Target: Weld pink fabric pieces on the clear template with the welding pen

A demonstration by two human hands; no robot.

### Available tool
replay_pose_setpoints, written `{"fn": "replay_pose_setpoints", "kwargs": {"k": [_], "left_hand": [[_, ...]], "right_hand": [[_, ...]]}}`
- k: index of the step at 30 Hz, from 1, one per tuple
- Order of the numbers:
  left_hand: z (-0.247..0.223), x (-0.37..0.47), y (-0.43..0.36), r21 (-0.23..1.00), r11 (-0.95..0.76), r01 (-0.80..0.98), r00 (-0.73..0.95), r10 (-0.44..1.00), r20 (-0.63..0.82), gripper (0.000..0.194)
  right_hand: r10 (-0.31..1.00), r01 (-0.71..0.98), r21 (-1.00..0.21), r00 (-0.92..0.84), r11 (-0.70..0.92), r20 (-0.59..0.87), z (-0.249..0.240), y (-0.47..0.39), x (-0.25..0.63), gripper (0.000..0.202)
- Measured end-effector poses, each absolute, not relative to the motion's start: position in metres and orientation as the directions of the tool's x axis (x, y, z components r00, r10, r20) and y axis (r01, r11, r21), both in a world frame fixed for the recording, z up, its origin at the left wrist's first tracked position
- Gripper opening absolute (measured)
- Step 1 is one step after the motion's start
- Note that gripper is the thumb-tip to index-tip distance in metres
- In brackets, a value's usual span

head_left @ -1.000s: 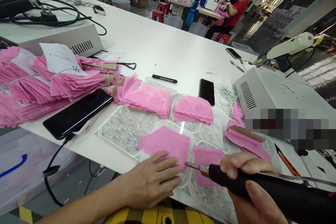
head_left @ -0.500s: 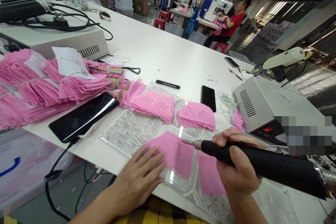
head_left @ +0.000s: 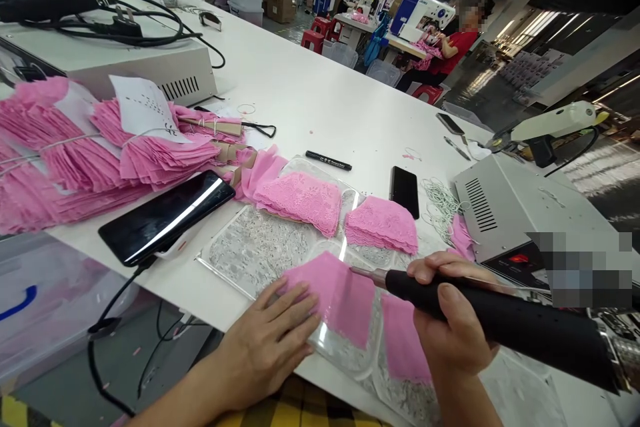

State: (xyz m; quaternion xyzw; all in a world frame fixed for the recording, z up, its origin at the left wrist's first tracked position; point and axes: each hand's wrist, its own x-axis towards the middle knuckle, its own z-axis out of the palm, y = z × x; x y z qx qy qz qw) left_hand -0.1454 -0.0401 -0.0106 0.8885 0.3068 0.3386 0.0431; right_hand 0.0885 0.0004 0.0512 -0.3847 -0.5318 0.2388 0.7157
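My left hand [head_left: 273, 340] lies flat, fingers spread, on the left part of a pink fabric piece [head_left: 350, 300] over a clear plastic template [head_left: 250, 247]. My right hand [head_left: 457, 313] is wrapped round a black handheld tool [head_left: 520, 323]. The tool's metal tip points left and is at the upper right edge of that piece; whether it touches cannot be told. Another pink piece [head_left: 403, 340] lies to the right, partly behind my right hand. Two stacks of pink lace pieces, one left [head_left: 300, 200] and one right [head_left: 381, 223], sit beyond on the template.
Tied pink bundles [head_left: 165, 157] and a large phone [head_left: 167, 217] are at the left. A marker [head_left: 329, 160], smaller phone [head_left: 405, 192], thread tangle [head_left: 443, 203] and grey box [head_left: 530, 207] stand farther back and right. A person in red [head_left: 455, 50] sits at a sewing machine.
The view has shifted slightly, so the table and its objects appear a little farther right. Both hands keep nearly the same pose, the tool tip still by the fabric's upper right edge.
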Motion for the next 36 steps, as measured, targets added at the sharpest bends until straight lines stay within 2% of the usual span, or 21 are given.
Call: {"fn": "replay_pose_setpoints", "kwargs": {"k": [5, 16, 26, 36], "left_hand": [[-0.01, -0.145, -0.04, 0.289, -0.804, 0.519, 0.571, 0.578, 0.583, 0.023], [-0.01, -0.15, -0.047, 0.273, -0.793, 0.545, 0.523, 0.576, 0.628, 0.021], [-0.014, -0.163, -0.052, 0.288, -0.762, 0.58, 0.515, 0.616, 0.595, 0.023], [-0.016, -0.173, -0.056, 0.269, -0.711, 0.65, 0.477, 0.657, 0.584, 0.027]], "right_hand": [[0.743, 0.093, -0.797, 0.311, 0.596, 0.592, 0.051, 0.002, 0.087, 0.007], [0.776, -0.007, -0.8, 0.251, 0.6, 0.579, 0.052, 0.013, 0.072, 0.009], [0.785, 0.017, -0.817, 0.264, 0.577, 0.56, 0.05, 0.015, 0.071, 0.006], [0.818, -0.084, -0.826, 0.226, 0.557, 0.529, 0.053, 0.02, 0.051, 0.01]]}}
